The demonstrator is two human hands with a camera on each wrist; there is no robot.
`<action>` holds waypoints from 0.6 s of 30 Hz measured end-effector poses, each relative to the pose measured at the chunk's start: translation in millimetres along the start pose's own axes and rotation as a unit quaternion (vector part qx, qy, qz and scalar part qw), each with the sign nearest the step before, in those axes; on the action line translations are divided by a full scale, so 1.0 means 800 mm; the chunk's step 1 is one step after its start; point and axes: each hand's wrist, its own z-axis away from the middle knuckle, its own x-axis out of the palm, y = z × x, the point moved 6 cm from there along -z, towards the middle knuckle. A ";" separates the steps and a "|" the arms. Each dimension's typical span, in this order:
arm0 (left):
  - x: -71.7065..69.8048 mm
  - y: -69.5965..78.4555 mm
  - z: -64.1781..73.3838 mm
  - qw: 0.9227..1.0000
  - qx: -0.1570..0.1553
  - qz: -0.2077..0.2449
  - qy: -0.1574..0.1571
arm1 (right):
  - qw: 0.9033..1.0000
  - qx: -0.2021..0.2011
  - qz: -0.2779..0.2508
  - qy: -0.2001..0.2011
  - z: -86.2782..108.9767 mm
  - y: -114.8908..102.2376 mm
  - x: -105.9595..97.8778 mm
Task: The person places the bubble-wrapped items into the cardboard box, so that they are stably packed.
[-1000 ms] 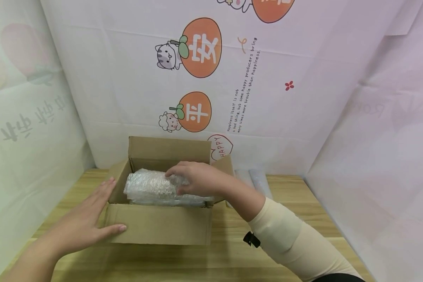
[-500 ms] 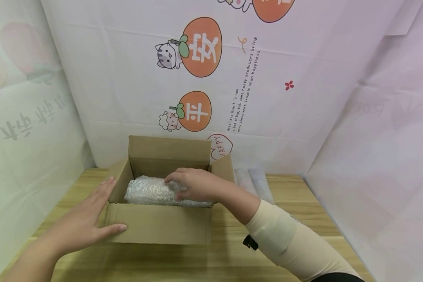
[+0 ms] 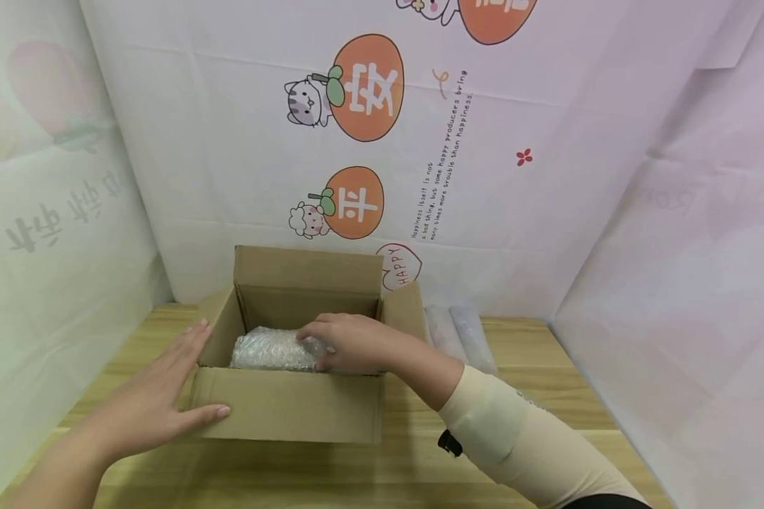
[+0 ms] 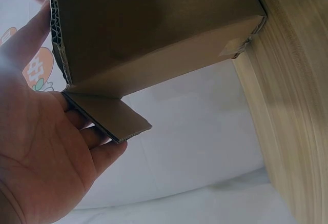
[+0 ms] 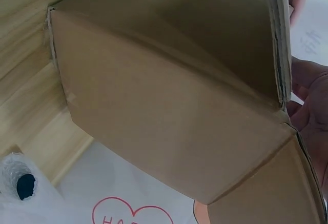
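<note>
An open cardboard box (image 3: 289,406) stands on the table with its flaps folded out. Inside it lies a bubble-wrapped bundle (image 3: 267,348), its lower part hidden by the box's front wall. My right hand (image 3: 356,343) reaches into the box and grips the bundle's right part, thumb and fingers bent round it. At the box's left side, my left hand (image 3: 153,403) has its fingers along the left flap and its thumb on the front flap. In the left wrist view that hand (image 4: 46,157) lies spread against the flap (image 4: 113,116). The right wrist view has the box wall (image 5: 164,106) hiding the bundle.
Two bubble-wrapped rolls (image 3: 472,339) lie side by side on the wooden table (image 3: 528,396), right of the box. White printed sheets (image 3: 471,177) surround the table at the back and both sides, the back one close behind the box.
My right hand has lowered the bubble-wrapped bundle deeper into the box; less of it shows above the front edge. My left hand stays at the box's left side.
</note>
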 end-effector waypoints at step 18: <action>-0.001 -0.001 0.000 1.000 0.003 -0.008 0.003 | 0.996 0.042 -0.026 0.070 0.037 0.040 -0.078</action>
